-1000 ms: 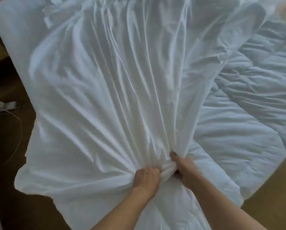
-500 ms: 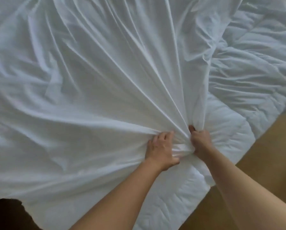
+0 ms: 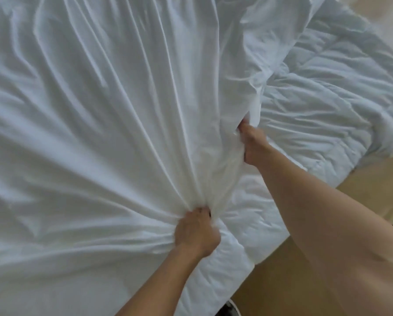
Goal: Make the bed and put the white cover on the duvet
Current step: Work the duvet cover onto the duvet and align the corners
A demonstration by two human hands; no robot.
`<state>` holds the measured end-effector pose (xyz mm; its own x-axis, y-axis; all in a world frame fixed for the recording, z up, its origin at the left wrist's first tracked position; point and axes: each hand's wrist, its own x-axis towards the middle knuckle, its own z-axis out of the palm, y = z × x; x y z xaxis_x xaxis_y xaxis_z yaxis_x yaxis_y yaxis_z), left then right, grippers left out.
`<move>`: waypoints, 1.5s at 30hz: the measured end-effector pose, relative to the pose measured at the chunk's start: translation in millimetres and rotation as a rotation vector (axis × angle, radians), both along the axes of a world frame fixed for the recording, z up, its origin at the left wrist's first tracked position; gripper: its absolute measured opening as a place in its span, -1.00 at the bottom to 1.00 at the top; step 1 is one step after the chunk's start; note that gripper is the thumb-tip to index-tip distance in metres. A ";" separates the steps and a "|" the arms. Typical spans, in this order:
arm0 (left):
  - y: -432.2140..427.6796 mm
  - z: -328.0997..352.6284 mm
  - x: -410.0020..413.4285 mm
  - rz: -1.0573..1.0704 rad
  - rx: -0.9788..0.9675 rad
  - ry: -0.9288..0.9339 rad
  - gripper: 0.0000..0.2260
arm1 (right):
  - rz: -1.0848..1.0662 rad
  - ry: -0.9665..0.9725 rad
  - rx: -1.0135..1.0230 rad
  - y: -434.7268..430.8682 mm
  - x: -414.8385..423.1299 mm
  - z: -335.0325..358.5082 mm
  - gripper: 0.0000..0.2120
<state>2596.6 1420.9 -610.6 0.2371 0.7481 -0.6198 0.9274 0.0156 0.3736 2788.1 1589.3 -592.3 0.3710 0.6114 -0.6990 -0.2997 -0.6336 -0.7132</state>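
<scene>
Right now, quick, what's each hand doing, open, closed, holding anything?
Left hand: closed, gripping a bunched gather of the white cover.
Right hand: closed, gripping the cover's edge farther up, above the duvet.

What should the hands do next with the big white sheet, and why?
Probably the right hand should draw the white cover's edge farther over the bare duvet, while the left hand holds its bunch. Both fists grip gathered cloth, and the quilted duvet lies uncovered on the right.
</scene>
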 end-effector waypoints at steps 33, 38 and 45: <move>275.9 -34.1 410.2 0.402 0.138 0.270 -0.05 | 0.130 0.585 0.115 229.6 382.6 -13.2 -0.58; 356.4 -40.2 441.2 0.422 0.085 0.237 0.10 | 0.114 -0.153 0.090 308.6 442.6 -41.8 -0.56; 484.6 -40.2 498.9 0.493 0.205 0.209 0.00 | 0.645 -1.245 0.401 411.9 452.0 -30.3 -0.19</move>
<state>3095.5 1905.5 -650.8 -0.2828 0.8487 -0.4468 0.8832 0.4121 0.2239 3240.1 2001.3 -622.6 0.1877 0.9752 0.1174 0.8849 -0.1160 -0.4510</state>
